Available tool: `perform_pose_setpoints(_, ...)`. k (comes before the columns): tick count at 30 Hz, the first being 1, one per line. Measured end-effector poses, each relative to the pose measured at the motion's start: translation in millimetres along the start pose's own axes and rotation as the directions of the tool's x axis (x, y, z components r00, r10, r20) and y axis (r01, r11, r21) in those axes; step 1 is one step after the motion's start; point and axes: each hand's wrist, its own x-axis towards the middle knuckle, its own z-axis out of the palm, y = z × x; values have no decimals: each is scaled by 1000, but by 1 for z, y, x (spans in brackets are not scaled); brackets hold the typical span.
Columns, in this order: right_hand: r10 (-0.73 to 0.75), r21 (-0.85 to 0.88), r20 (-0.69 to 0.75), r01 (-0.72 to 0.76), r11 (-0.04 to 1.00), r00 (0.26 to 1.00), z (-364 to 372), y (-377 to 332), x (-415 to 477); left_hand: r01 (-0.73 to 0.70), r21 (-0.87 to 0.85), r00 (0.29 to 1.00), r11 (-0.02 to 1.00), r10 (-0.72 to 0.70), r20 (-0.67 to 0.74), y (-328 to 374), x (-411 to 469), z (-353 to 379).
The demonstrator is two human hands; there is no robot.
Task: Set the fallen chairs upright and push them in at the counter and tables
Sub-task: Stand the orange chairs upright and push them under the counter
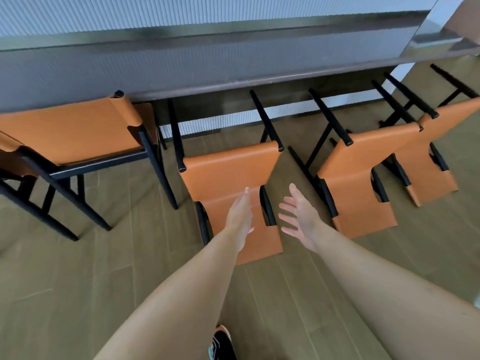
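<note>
Head view: the nearest fallen chair (223,172) is seen lying on the floor (78,281) before the counter (207,68), with two further fallen chairs (363,183) to its right. The left hand (240,211) and right hand (298,216) are held over it, fingers straight, nothing gripped. An upright chair (72,133) is noted at left.

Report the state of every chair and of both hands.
Left chair: upright at the counter.
Middle chair: fallen, legs pointing toward the counter.
Third chair: fallen.
Far right chair: fallen.
Left hand: open, holding nothing.
Right hand: open, holding nothing.
</note>
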Motion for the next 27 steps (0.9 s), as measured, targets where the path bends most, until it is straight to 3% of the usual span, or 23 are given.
perform_pose_setpoints(8,70,-92,130,-58,994,989,-1,-3,72,14,-117,991,993,-29,-129,2,30,22)
perform_pose_setpoints(14,184,-206,250,-134,969,950,-4,51,160,48,-141,955,989,-87,-284,-43,95,36)
perform_pose_setpoints(22,313,-182,194,-279,943,930,-18,213,307,9,-89,918,996,-44,-394,-212,239,38)
perform_pose_setpoints(27,353,-84,151,-344,935,924,-25,336,419,46,-198,911,979,-122,-393,-346,352,33)
